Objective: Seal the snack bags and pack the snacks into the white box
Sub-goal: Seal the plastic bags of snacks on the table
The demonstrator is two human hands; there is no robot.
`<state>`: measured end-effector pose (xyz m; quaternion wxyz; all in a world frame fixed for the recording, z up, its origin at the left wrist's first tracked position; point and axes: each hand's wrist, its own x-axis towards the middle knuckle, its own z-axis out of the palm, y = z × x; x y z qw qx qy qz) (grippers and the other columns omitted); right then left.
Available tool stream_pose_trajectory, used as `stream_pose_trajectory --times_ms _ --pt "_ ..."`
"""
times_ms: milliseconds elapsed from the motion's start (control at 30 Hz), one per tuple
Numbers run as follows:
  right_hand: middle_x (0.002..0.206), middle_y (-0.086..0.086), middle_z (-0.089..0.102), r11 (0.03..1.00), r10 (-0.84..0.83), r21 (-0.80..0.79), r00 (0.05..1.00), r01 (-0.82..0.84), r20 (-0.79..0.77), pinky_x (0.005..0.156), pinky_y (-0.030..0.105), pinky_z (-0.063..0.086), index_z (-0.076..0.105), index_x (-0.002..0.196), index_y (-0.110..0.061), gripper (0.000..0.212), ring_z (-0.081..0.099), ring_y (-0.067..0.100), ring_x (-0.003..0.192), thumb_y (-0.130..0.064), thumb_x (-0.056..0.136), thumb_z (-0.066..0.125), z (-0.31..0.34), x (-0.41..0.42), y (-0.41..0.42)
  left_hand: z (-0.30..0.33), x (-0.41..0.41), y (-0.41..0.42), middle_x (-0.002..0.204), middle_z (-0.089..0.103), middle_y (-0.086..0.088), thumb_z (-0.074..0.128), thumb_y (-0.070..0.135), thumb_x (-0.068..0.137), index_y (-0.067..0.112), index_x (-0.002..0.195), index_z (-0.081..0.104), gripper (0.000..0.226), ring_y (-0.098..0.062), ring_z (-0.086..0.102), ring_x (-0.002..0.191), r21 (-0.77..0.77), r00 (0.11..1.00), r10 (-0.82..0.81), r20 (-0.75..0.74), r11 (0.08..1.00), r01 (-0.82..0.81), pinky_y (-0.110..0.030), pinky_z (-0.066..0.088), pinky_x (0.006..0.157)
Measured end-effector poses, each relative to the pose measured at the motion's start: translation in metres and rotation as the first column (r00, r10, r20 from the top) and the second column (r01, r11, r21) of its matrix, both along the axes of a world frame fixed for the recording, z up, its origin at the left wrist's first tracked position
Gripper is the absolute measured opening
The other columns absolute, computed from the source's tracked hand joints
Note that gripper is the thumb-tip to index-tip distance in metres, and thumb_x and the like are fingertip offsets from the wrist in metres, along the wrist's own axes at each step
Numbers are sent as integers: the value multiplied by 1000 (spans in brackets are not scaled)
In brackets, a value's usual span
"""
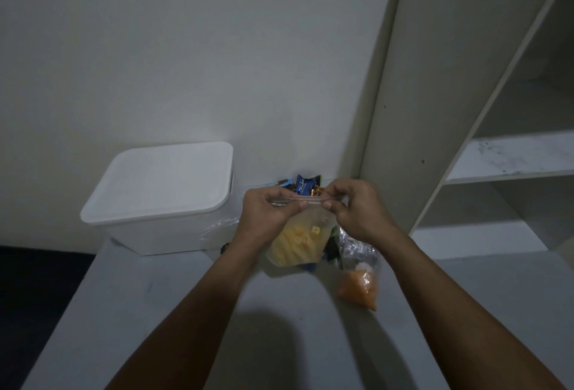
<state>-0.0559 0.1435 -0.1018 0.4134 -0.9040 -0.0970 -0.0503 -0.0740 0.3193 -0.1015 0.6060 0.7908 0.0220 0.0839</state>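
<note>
Two bare forearms are extended over the pale grey counter [174,312], whose smooth front stretch lies open beneath them, while its left edge drops off to a dark floor. The left hand [264,212] and the right hand [357,209] are raised close together, and the zip strip of a clear plastic snack bag [298,243] is pinched between the fingers and thumb of each, one hand at either end of the strip. The bag is held upright above the counter and is filled with pale yellow tube-shaped snacks. Just to its right, a second clear bag [360,281] is laid on the counter, crinkled at the top and packed with orange snacks below. Behind the hands, against the wall, a small heap of wrapped sweets [306,186] in blue and orange foil is seen. To the left, near the wall, the white box [158,197] is set; it is of smooth plastic with rounded corners, and its lid is on, so its contents cannot be told. On the right, open white shelves [509,159] are built beside the counter.
</note>
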Motion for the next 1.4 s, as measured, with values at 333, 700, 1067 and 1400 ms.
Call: stream_pose_trajectory --times_ms 333,700,1067,1400 --pt "76 -1 71 998 -34 55 998 36 -50 61 24 45 75 81 -18 3 59 9 68 -18 78 77 1 2 -6 7 -2 5 65 70 8 82 6 69 16 72 74 13 2 64 59 -49 999 43 -4 998 -43 -12 52 61" --pt "80 10 74 989 15 145 994 1 -111 72 37 55 70 72 -27 22 67 26 75 -7 76 78 9 1 -18 0 5 20 62 72 8 77 6 75 14 71 74 9 0 65 61 -84 997 62 -42 994 -65 -13 52 65" --pt "66 0 68 985 9 172 991 15 -135 55 18 44 76 81 -15 10 57 8 57 -12 73 81 8 4 -12 -9 4 19 81 72 8 72 21 81 22 80 74 2 5 61 71 -165 979 189 -74 966 -199 -21 48 76" --pt "71 -1 71 989 -29 148 999 27 16 63 26 52 78 84 -13 12 62 7 62 -13 72 82 -4 -2 3 -14 1 -5 57 58 -7 69 33 84 7 65 61 34 -13 56 46 -125 952 232 -202 957 -260 -27 48 52"
